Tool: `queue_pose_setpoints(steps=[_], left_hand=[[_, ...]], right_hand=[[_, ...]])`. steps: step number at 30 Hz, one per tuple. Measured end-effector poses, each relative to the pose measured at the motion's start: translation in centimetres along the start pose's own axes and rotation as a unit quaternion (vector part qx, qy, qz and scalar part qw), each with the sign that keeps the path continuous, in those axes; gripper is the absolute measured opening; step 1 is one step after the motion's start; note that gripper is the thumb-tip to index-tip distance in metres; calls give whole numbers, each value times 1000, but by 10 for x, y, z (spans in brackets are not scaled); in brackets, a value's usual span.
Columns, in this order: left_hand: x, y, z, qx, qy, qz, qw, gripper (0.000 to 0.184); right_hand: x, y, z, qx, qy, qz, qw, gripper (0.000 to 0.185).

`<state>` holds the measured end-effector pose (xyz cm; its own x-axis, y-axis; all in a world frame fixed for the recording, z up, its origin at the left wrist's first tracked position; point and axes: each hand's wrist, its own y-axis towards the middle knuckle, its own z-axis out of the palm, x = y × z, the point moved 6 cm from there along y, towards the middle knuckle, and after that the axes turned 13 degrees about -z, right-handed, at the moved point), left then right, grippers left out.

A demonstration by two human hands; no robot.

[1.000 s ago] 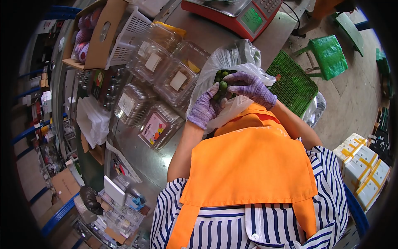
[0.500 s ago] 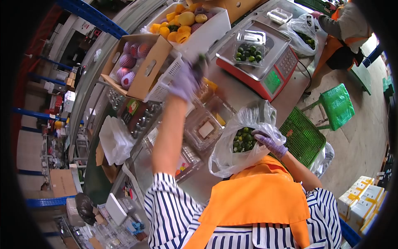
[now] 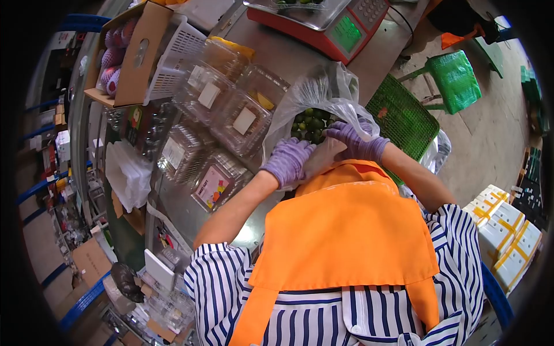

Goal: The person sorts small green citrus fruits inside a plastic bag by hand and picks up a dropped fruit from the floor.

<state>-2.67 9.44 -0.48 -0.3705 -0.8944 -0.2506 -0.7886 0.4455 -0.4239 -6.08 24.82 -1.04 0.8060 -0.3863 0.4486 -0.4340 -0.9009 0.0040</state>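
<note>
both the left hand (image 3: 288, 160) and the right hand (image 3: 359, 141) wear close-fitting knitted gloves in mottled purple, with lighter and darker flecks, reaching the wrists. the forearms are bare below wide, loose sleeves (image 3: 218, 279) that end around the elbows. the shirt (image 3: 311, 323) is white with narrow dark navy stripes, running lengthwise on the chest. a striped placket (image 3: 360, 314) goes down the front, with a round white button (image 3: 356, 330). over it lies a plain bright orange apron (image 3: 346, 236), its bib broad and smooth, with stitched edges and two flat orange straps (image 3: 258, 314). some pale marks cross a fold, too small to read.
</note>
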Motion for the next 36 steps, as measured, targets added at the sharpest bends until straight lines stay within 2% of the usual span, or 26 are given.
queue_pose_setpoints(steps=[2,4,6,7,9,10,11,12,16,17,18,20,21,22,23,24,26,27,30,31,34,35,36], left_hand=[[11,-1,15,1,45,1,999,31],[25,-1,2,-33,39,-9,999,27],[38,-3,-45,-101,-18,-26,994,24],[43,-10,-64,-129,-40,-23,991,22],[50,-22,-91,-182,-82,-17,980,18],[45,-24,-83,-138,-39,-11,990,18],[34,-27,-71,-93,4,-4,996,18],[26,-29,-58,-50,46,1,998,18],[38,-31,17,-1,-38,-39,999,25],[37,-35,15,19,-50,-72,996,26],[40,-35,18,49,-57,-98,992,26],[47,-34,23,104,-70,-149,981,28],[46,-32,20,84,-31,-127,988,27],[44,-29,16,64,8,-104,992,27],[41,-26,13,43,48,-80,995,27],[42,-22,3,-21,-36,-103,994,26],[43,-16,-11,-146,-204,-146,957,25],[45,-11,-12,-158,-230,-168,945,30],[70,-10,-11,-58,-108,-319,940,44],[76,-16,-12,-22,-70,-319,945,52],[87,-26,-5,-136,-42,-311,940,49],[76,-27,-17,-192,-90,-271,939,41],[68,-25,-17,-179,-124,-259,941,37]], right_hand=[[-4,2,1,-7,-39,22,999,40],[-29,6,22,-25,0,119,993,33],[-15,23,-15,-155,-94,-52,982,9],[-27,28,-28,-197,109,55,973,13],[-20,31,-46,-214,193,75,955,20],[-17,33,-55,-223,234,85,942,24],[-8,31,-48,-197,85,-13,977,24],[1,27,-36,-164,-67,-110,978,25],[-3,3,-9,-113,-73,-170,976,28],[-3,3,-11,-20,10,-98,995,31],[-7,-1,-15,-25,80,-80,993,35],[-23,-11,-19,-31,292,57,954,38],[-38,-18,-10,-28,349,87,933,40],[-49,-23,-6,-112,330,74,934,40],[-52,-20,-11,-104,320,95,937,39],[-53,-16,-15,-97,310,115,939,38],[-52,-7,-15,-128,316,137,930,34],[-52,-4,-14,-143,320,148,925,32],[-32,15,-21,-137,70,33,987,26],[-24,16,-24,-121,36,14,992,21],[-33,6,-7,-198,30,-23,979,17],[-48,7,15,-223,227,30,948,15],[-51,14,20,-271,406,87,869,14]])
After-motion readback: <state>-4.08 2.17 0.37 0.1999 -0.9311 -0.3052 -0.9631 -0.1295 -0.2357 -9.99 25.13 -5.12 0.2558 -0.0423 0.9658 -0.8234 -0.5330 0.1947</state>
